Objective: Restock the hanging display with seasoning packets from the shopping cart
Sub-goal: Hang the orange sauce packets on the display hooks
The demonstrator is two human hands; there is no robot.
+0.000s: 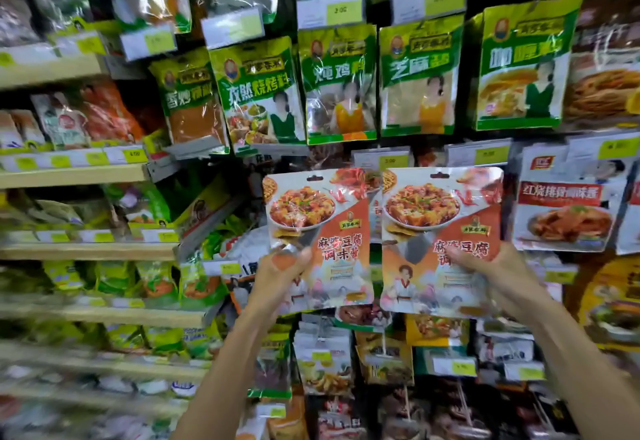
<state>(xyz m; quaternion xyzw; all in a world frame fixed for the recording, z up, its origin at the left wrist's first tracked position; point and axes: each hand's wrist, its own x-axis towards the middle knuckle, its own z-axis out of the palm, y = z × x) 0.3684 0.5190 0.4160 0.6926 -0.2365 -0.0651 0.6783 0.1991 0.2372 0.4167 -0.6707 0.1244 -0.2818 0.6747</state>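
Two matching seasoning packets with a tofu dish picture and orange lettering are held up side by side in front of the hanging display. My left hand [282,271] pinches the left packet [320,228] at its lower left. My right hand [491,273] grips the right packet [441,225] at its lower right. Both packets are upright, with their hang holes at the top, just below the yellow price tags [393,161]. The shopping cart is out of view.
A row of green seasoning packets [337,83] hangs above. A red-and-white sauce packet [564,211] hangs to the right. More packets [323,360] hang below my hands. Wooden shelves [72,176] with bagged goods run along the left.
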